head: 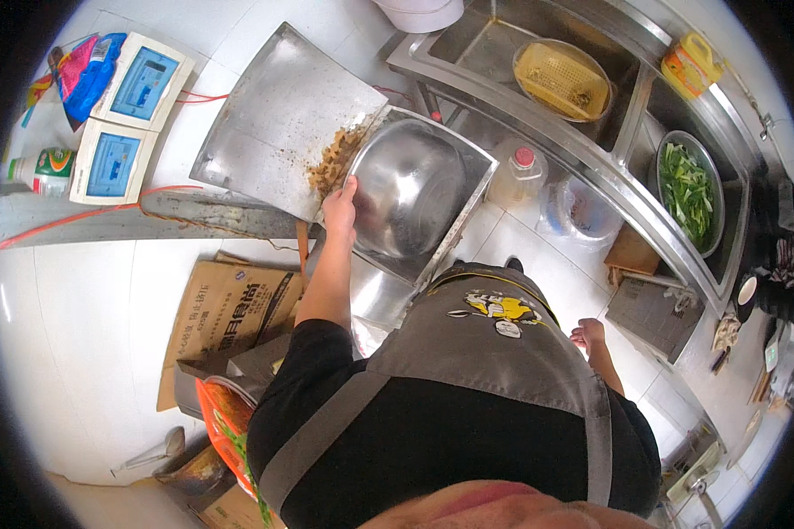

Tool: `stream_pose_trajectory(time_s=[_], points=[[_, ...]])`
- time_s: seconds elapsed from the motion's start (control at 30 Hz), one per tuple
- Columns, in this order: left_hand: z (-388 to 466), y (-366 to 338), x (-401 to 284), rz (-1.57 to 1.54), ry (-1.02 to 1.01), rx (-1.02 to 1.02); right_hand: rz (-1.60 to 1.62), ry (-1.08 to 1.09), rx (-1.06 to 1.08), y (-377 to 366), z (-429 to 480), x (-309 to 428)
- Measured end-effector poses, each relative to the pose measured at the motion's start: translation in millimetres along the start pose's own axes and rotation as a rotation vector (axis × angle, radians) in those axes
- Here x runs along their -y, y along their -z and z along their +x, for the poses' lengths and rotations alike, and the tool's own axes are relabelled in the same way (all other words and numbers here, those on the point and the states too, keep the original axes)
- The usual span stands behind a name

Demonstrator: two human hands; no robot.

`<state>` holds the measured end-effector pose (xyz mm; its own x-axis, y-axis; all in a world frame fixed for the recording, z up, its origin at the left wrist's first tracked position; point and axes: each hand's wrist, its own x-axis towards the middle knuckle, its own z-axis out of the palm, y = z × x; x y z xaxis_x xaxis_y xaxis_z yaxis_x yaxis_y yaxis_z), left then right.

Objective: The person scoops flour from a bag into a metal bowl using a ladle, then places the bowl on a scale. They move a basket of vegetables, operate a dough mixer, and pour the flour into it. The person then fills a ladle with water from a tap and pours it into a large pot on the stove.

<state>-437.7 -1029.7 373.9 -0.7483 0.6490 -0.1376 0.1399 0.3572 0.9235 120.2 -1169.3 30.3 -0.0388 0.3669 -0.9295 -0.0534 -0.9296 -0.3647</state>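
Note:
My left hand (339, 210) grips the rim of a large stainless steel bowl (410, 188), thumb along its edge. The bowl sits tilted over a square steel-framed opening (480, 162), and its inside looks bare. Next to the hand, a flat steel panel (278, 112) bears a patch of brown residue (336, 162) along its near edge. My right hand (589, 332) hangs beside the grey apron (503, 350), fingers curled, with nothing visible in it.
A steel double sink (625, 119) holds a yellow basket (562, 79) in a bowl and a bowl of cut greens (687, 188). Beneath are a red-capped jug (523, 173) and a plastic-wrapped tub (582, 208). Cardboard (221, 324) leans at left, below two control boxes (132, 86).

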Motion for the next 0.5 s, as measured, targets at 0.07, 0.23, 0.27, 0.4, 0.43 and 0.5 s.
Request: stream_pose_trajectory(time_s=[0.07,0.23,0.27,0.4,0.43,0.5], points=[[9,7,4,-0.046,0.021,0.035,-0.030,-0.030,-0.021,-5,-13,-18],[47,16,34,-0.129,0.056,0.043,-0.068,-0.060,-0.046,-19,-30,-45],[56,16,40,-0.154,0.062,0.048,-0.082,-0.062,-0.050,-22,-33,-47],[74,23,59,-0.232,0.197,0.058,-0.134,-0.058,-0.068,-25,-48,-46],[76,24,62,-0.278,0.213,0.052,-0.144,-0.054,-0.076,-24,-52,-44],[78,26,66,-0.329,0.254,0.036,-0.164,-0.048,-0.088,-23,-59,-38]])
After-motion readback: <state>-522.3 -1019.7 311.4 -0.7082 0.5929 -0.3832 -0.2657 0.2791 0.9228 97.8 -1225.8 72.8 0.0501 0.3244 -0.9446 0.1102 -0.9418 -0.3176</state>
